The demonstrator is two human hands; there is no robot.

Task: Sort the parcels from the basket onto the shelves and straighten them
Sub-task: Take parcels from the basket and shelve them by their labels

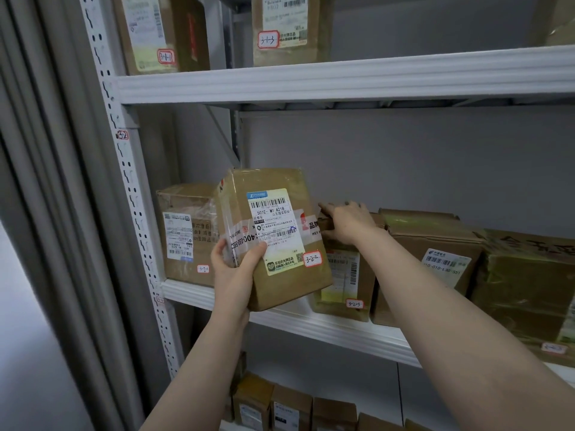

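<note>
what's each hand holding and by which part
Left hand grips the parcel tagged 3-2-2 by its lower left corner. Right hand rests on the top edge of the parcel tagged 3-2-3; grip unclear.
</note>
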